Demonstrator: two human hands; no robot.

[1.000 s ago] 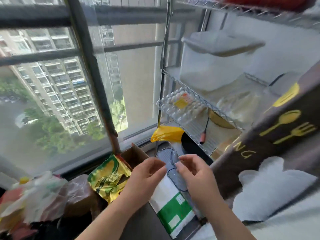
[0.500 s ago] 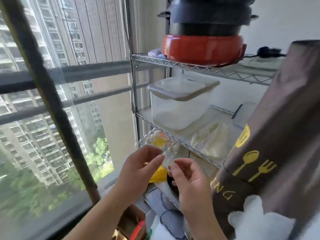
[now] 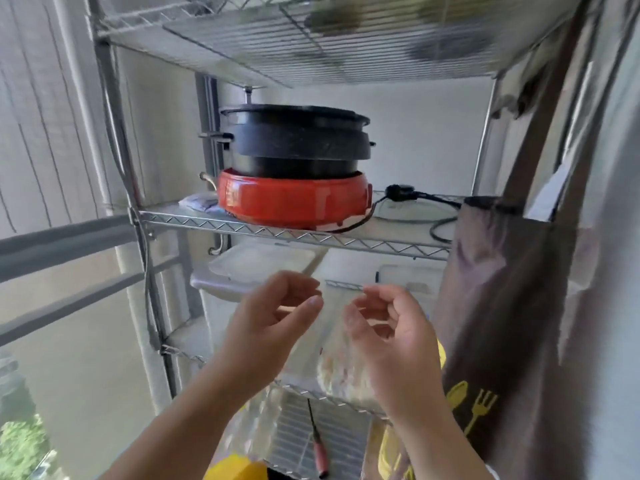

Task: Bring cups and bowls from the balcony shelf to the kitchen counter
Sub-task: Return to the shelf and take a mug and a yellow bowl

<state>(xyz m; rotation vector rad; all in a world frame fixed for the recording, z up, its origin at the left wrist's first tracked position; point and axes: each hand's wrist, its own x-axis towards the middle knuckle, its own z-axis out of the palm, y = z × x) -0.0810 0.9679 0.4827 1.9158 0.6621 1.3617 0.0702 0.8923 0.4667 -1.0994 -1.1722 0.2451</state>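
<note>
Head view: left hand point(image 3: 266, 327) and right hand point(image 3: 391, 337), both grips half-curled and empty; red pot point(image 3: 294, 202) on shelf point(image 3: 277, 232) at 12 o'clock.

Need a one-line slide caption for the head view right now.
Both hands, left and right, raised empty before a wire shelf rack holding a red-based electric pot.

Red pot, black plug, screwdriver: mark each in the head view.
red pot point(image 3: 294, 202), head view, front wall.
black plug point(image 3: 398, 191), head view, plug body.
screwdriver point(image 3: 320, 457), head view, red handle.
</note>
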